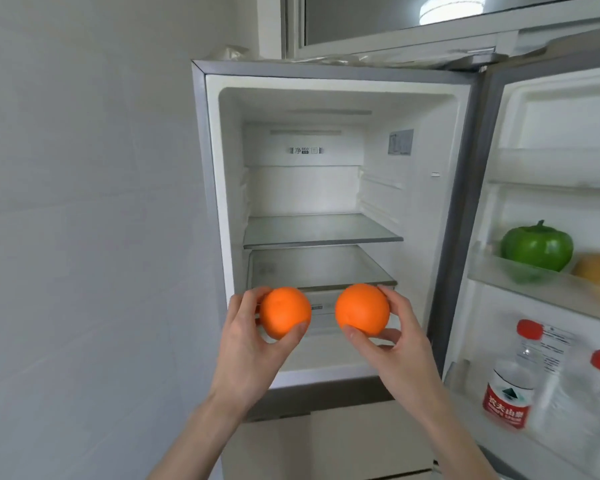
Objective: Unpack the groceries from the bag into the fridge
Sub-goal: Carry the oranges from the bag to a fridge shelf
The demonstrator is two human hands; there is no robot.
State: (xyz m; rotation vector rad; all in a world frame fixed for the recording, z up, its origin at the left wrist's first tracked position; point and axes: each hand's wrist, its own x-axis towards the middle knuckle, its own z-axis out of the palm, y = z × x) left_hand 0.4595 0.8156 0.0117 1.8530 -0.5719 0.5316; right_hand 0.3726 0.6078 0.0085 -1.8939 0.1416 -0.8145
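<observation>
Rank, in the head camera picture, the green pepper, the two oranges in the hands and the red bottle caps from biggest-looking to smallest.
1. Green pepper in the door shelf.
2. The orange in the left hand and the orange in the right hand: they look alike, so no ranking between them.
3. Red bottle caps, clearly smallest.
The oranges are nearer the camera, so true sizes stay unsure.

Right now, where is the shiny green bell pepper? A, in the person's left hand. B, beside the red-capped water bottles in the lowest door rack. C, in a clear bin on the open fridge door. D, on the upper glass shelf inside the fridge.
C: the shiny green bell pepper sits in a clear bin on the open fridge door, above the red-capped water bottles.
</observation>
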